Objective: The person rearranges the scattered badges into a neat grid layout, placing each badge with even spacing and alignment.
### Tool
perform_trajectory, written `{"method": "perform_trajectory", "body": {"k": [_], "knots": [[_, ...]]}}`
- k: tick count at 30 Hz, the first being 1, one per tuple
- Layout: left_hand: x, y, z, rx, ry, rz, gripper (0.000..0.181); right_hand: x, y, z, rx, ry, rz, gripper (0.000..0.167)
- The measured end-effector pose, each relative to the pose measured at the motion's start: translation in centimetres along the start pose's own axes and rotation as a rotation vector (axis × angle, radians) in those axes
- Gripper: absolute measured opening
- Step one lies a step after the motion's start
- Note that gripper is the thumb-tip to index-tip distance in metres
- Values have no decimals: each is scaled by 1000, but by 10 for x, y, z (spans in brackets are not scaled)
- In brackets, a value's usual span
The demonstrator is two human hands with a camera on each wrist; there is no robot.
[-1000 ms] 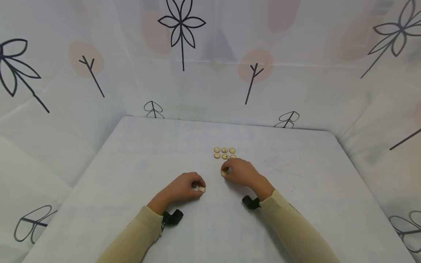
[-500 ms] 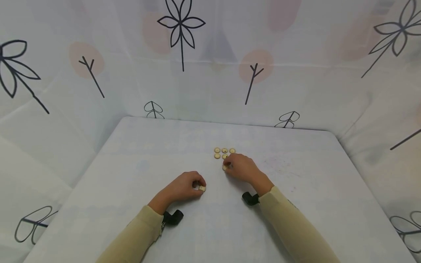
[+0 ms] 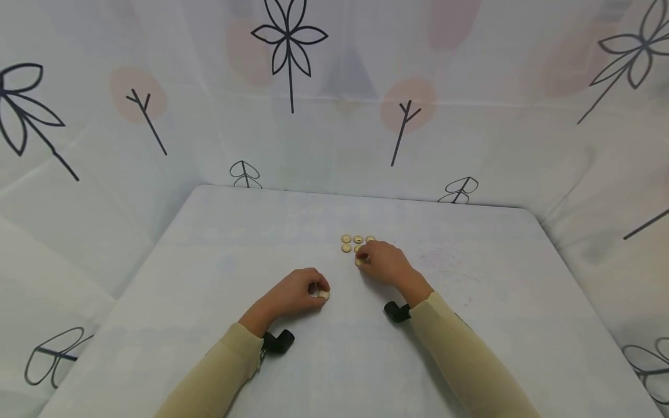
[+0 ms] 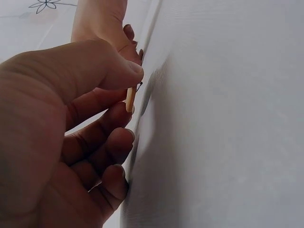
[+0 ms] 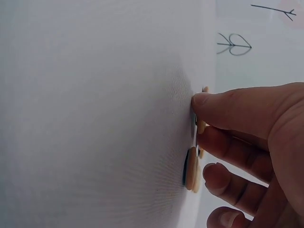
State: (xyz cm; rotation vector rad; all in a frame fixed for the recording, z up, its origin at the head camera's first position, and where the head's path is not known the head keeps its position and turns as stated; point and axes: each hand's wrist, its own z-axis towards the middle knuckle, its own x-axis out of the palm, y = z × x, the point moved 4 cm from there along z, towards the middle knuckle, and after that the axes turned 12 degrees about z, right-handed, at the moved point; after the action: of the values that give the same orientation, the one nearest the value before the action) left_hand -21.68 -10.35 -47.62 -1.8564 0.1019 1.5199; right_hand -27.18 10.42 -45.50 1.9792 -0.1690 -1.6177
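My left hand pinches a small round wooden disc between thumb and fingers, low over the white table; the left wrist view shows this disc edge-on below the thumb tip. My right hand holds another disc by its fingertips, at or just over the cloth. Beyond that hand lie two rows of similar pale discs, button-like with raised rims. Its fingers partly cover the nearer row, hiding the rightmost piece in the head view. In the right wrist view a disc shows edge-on beside the fingers.
The white table has rounded far corners. Hanging cloth with plant drawings surrounds its back and sides. A black wrist camera sits on the left wrist, another black camera on the right.
My right hand has carried its disc a little forward, closer to the near row, covering more of it. The left hand, still pinching its disc, has shifted slightly forward and right.
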Motion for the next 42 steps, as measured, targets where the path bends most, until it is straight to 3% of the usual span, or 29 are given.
{"method": "perform_trajectory", "body": {"k": [24, 42], "knots": [[-4, 5, 32, -45, 37, 27, 14, -2, -4, 6, 39, 17, 52, 18], [-5, 9, 51, -69, 6, 12, 18, -2, -4, 6, 47, 22, 63, 16]]}}
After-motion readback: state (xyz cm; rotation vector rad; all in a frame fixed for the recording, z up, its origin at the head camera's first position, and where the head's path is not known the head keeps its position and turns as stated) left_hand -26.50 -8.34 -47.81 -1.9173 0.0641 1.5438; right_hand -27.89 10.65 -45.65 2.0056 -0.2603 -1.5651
